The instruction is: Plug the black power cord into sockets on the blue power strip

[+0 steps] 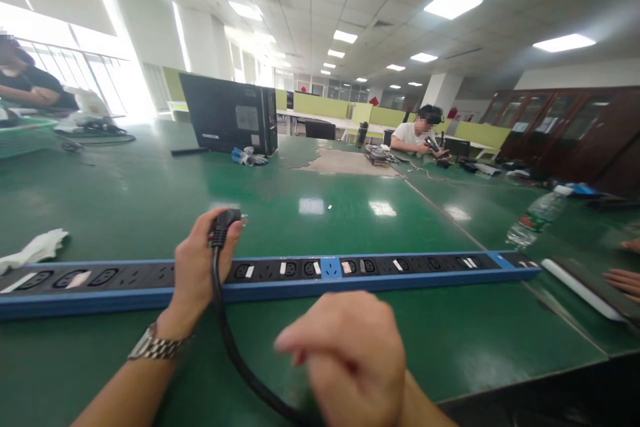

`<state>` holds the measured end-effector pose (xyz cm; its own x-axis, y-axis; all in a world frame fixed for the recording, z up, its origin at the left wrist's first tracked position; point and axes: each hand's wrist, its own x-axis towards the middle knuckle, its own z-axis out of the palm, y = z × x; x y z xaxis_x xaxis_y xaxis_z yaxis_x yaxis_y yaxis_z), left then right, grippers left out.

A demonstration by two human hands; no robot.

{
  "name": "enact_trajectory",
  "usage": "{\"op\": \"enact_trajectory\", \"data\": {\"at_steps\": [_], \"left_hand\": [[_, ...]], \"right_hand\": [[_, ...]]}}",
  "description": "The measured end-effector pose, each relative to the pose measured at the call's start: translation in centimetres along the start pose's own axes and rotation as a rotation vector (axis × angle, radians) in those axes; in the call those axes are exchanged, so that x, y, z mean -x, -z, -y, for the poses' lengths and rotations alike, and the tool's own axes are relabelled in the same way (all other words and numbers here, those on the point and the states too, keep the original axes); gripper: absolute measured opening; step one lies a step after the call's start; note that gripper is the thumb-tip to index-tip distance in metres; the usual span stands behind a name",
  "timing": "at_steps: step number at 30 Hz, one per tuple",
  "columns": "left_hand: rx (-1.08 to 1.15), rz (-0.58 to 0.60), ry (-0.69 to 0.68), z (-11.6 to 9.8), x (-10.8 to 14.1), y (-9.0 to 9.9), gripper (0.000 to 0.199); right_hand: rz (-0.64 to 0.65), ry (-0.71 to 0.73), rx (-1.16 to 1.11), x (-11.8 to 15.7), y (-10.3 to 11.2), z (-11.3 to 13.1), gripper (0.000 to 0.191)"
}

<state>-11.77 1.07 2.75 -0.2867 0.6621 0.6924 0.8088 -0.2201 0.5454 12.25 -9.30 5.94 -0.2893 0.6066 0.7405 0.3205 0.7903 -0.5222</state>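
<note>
Raised over the power strip (300,288), my left hand (196,265) grips a black power plug (226,223) with its metal pins pointing right. From the plug a thick black cable (231,337) curves down past my wrist to the bottom edge. My right hand (353,353) is curled closed in front of the strip, slightly blurred. What its fingers hold, if anything, is hidden. The long blue and black strip lies across the green table, with several sockets facing up and white labels on some. My left hand covers part of it.
A black computer case (227,113) stands at the back, with gloves (249,156) before it. A white glove (35,248) lies left. On the right are a tilted water bottle (537,217), a white-edged flat object (583,290) and another person's hand (625,280). Two people sit farther back.
</note>
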Motion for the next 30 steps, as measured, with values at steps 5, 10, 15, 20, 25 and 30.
{"op": "enact_trajectory", "data": {"at_steps": [5, 10, 15, 20, 25, 30], "left_hand": [[0.06, 0.315, -0.086, 4.2, -0.2, 2.1, 0.058], [0.043, 0.54, -0.037, 5.3, -0.7, 3.0, 0.055], [0.069, 0.669, -0.042, 5.0, -0.7, 3.1, 0.055], [0.114, 0.728, -0.086, 5.0, -0.3, 3.1, 0.053], [0.105, 0.674, -0.135, 4.4, 0.1, 2.8, 0.054], [0.12, 0.577, -0.245, 3.2, 1.1, 1.6, 0.053]], "right_hand": [[-0.266, -0.145, 0.335, 2.4, 3.9, -8.7, 0.023], [-0.201, -0.086, 0.718, 6.4, 7.9, -15.7, 0.019], [-0.17, -0.18, 0.825, 7.3, 7.6, -16.5, 0.021], [-0.079, -0.255, 0.876, 6.9, 6.4, -16.1, 0.031], [-0.038, -0.271, 0.938, 6.8, 6.1, -15.7, 0.037], [-0.03, -0.297, 0.957, 6.7, 5.9, -15.5, 0.038]]}}
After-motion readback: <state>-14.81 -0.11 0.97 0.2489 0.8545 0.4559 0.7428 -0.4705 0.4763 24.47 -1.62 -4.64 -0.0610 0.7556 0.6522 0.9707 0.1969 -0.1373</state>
